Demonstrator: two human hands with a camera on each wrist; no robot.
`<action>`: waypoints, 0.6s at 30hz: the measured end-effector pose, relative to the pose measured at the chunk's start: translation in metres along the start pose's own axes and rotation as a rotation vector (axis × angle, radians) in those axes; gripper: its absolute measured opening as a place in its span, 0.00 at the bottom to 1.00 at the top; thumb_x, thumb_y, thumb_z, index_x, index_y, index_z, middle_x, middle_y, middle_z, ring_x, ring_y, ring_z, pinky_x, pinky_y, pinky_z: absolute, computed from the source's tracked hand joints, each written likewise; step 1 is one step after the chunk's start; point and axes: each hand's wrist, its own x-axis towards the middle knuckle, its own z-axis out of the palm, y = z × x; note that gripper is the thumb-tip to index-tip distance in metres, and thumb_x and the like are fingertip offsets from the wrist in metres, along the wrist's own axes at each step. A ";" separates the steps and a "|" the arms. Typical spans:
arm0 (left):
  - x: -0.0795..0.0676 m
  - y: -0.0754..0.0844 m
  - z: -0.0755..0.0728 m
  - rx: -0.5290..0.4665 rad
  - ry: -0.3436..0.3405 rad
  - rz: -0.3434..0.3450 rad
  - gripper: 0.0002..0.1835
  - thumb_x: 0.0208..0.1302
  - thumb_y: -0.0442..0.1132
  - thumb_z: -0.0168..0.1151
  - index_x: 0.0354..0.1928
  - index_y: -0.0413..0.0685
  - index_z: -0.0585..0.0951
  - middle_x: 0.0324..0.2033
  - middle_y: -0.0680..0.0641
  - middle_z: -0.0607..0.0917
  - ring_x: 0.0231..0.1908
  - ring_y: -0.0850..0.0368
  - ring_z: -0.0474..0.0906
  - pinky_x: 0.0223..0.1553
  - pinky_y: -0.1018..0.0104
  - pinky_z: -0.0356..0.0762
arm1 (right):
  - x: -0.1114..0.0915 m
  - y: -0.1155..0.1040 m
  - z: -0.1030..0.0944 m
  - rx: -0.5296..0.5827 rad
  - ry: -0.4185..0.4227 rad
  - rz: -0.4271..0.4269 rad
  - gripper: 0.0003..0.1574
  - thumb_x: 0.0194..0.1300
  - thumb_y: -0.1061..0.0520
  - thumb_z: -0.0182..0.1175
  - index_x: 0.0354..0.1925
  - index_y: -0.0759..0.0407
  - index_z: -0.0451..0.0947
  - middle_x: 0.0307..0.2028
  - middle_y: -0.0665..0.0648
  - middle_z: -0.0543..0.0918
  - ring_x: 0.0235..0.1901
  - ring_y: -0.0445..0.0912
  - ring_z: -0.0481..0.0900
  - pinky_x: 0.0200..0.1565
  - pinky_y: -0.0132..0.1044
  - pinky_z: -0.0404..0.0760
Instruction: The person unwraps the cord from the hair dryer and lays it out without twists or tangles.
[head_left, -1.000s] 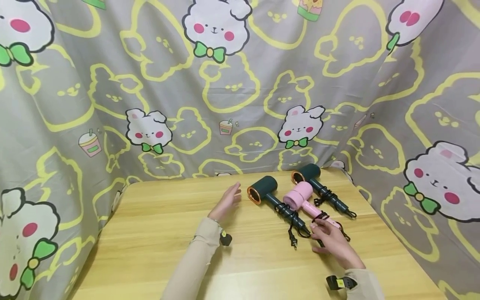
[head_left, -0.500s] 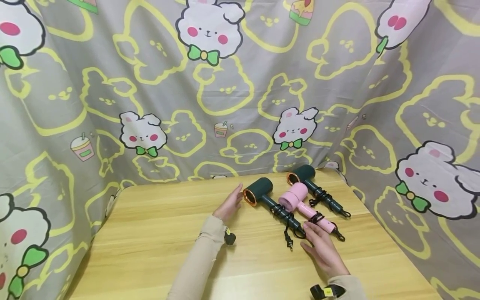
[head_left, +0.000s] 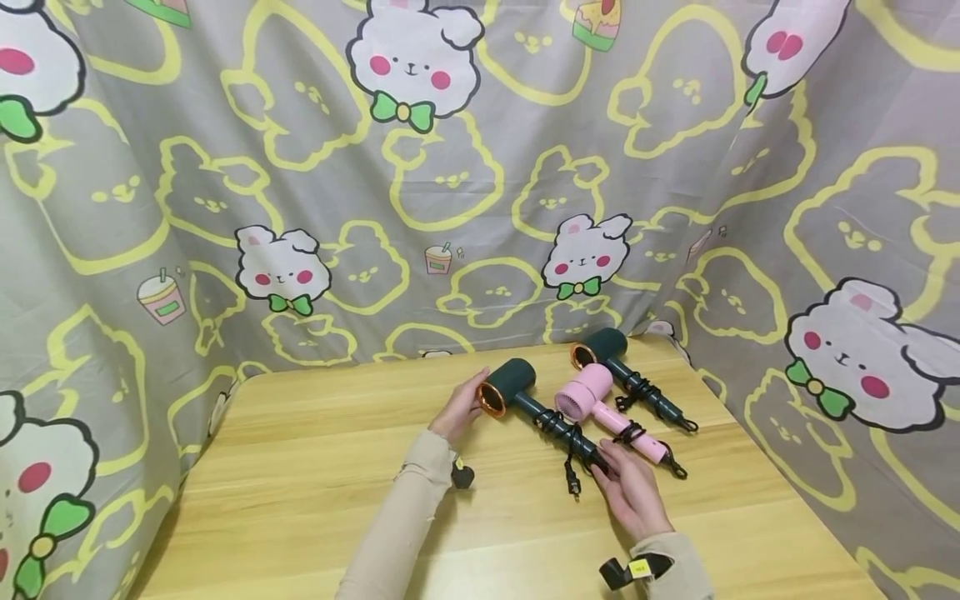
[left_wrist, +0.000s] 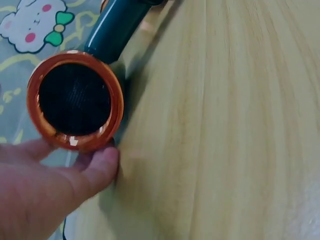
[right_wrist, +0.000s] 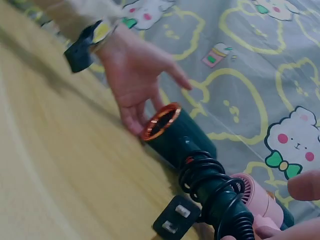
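In the head view, the dark green hair dryer (head_left: 514, 379) slants right of centre, copper-rimmed nozzle (head_left: 491, 400) facing lower left, handle (head_left: 542, 416) running lower right. The left hand (head_left: 457, 411), apart a second ago, touches the nozzle; the right hand (head_left: 630, 488) pinches the handle's end. Left wrist: nozzle upper left, above the fingertips (left_wrist: 108, 160). Right wrist: left thumb (right_wrist: 177, 75) spread.

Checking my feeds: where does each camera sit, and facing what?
Head: on the head, facing forward and down at the table; left hand and right hand show.
Left wrist: on that wrist, facing the leftmost green dryer; left hand shows.
Right wrist: there, facing along that dryer; left hand and right fingers show.
Both wrist views share that dryer.
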 end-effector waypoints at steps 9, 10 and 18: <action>-0.008 0.000 -0.004 0.092 0.078 -0.002 0.34 0.72 0.60 0.60 0.64 0.38 0.71 0.60 0.35 0.76 0.40 0.52 0.83 0.44 0.62 0.85 | 0.000 -0.007 -0.004 0.038 0.007 0.014 0.09 0.78 0.61 0.54 0.47 0.49 0.78 0.50 0.46 0.81 0.56 0.38 0.77 0.66 0.34 0.76; -0.009 -0.001 -0.005 0.087 0.085 -0.001 0.34 0.72 0.59 0.61 0.64 0.38 0.71 0.59 0.35 0.76 0.38 0.53 0.83 0.42 0.63 0.85 | 0.000 -0.007 -0.004 0.043 0.011 0.012 0.09 0.78 0.62 0.54 0.47 0.49 0.79 0.47 0.44 0.83 0.54 0.37 0.78 0.64 0.33 0.78; -0.022 0.000 -0.005 0.003 0.090 0.019 0.35 0.71 0.55 0.62 0.67 0.36 0.69 0.61 0.32 0.76 0.42 0.49 0.85 0.45 0.60 0.87 | 0.001 -0.012 0.001 0.096 0.011 -0.009 0.17 0.76 0.66 0.55 0.37 0.46 0.84 0.40 0.40 0.87 0.45 0.34 0.80 0.53 0.27 0.80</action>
